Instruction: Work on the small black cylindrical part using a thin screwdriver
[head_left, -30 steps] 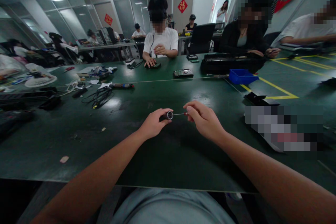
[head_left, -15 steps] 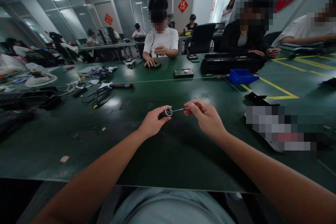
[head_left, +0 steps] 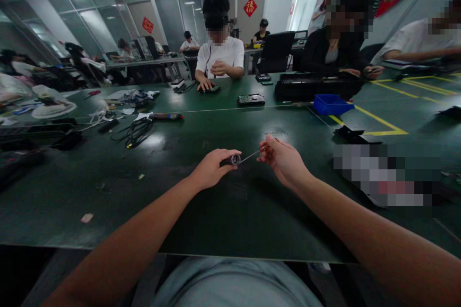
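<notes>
My left hand [head_left: 211, 169] is closed round a short dark cylinder [head_left: 235, 159] whose round, ringed end faces me and to the right. What kind of part it is I cannot make out. In my right hand [head_left: 283, 158] is a screwdriver [head_left: 249, 156], its reddish handle mostly covered by my fingers. The thin metal shaft slants down to the left and meets the rim of the cylinder's end; whether the tip is inside or only touching is too small to tell. Both hands are held above the green table [head_left: 252, 220].
Black cables [head_left: 135, 132] and a dark pen-like tool [head_left: 167, 117] lie to the left. A hard drive [head_left: 251, 100], a blue tray [head_left: 332, 104] and a long black housing [head_left: 317, 86] stand farther back. Across the table a person in white [head_left: 219, 57] handles a small device.
The cylinder has shifted slightly right and down, its end turned a little. My right hand has tipped the screwdriver more steeply, with the handle higher and farther right.
</notes>
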Tool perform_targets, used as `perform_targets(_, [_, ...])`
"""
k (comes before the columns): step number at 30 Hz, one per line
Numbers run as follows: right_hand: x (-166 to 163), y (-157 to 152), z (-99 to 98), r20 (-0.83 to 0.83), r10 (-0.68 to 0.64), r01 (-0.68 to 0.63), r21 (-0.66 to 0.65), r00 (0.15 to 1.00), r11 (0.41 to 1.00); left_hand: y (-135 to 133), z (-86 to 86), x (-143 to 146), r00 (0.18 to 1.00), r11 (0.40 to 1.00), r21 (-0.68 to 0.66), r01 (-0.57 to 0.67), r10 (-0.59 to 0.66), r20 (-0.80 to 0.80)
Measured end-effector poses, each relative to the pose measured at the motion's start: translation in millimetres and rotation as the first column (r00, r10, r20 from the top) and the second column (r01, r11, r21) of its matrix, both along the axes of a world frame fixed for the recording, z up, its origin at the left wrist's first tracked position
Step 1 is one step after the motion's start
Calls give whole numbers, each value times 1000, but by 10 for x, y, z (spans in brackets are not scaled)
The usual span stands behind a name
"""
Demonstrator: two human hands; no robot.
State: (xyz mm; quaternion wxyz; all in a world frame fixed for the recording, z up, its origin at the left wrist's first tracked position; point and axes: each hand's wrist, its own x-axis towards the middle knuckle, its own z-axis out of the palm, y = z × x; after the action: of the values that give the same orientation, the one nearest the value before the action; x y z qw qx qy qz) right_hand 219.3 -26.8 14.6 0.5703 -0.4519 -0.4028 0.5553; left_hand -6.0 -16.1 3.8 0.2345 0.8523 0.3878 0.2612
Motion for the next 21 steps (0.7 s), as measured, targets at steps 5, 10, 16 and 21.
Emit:
perform_targets(5, [-19, -45, 7, 120, -61, 42, 155, 991, 987, -6, 4, -6, 1000, 1000, -17, -26, 26, -5])
perform_targets(10, [1, -55, -9, 297, -78, -2, 261, 952, 965, -25, 14, 4, 999, 999, -9, -32, 32, -6])
perform_targets(16, [16, -121, 70, 379, -70, -61, 325, 923, 944, -20, -8, -10, 997, 997, -1, -77, 77, 23])
perform_targets(21, [-11, -180, 90, 445, -106, -66, 353, 889, 933, -2, -27, -26, 994, 994, -6, -109, 110, 26])
